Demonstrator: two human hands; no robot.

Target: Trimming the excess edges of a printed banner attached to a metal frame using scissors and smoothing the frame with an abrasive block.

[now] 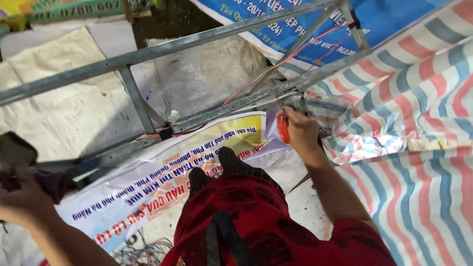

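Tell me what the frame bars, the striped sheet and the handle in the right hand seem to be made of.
Frame bars: likely galvanised steel, dull grey and mottled. Striped sheet: apparently woven plastic tarpaulin, crinkled with a slight sheen. Tool handle in the right hand: orange, smooth, probably plastic or rubber; mostly hidden.

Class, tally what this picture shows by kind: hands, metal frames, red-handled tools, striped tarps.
Hands: 2, left hand and right hand
Metal frame: 1
Red-handled tool: 1
Striped tarp: 1
Total: 5

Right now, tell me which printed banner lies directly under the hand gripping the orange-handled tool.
The white-and-yellow banner beneath the grey metal frame; the blue one lies farther off, beyond the right hand.
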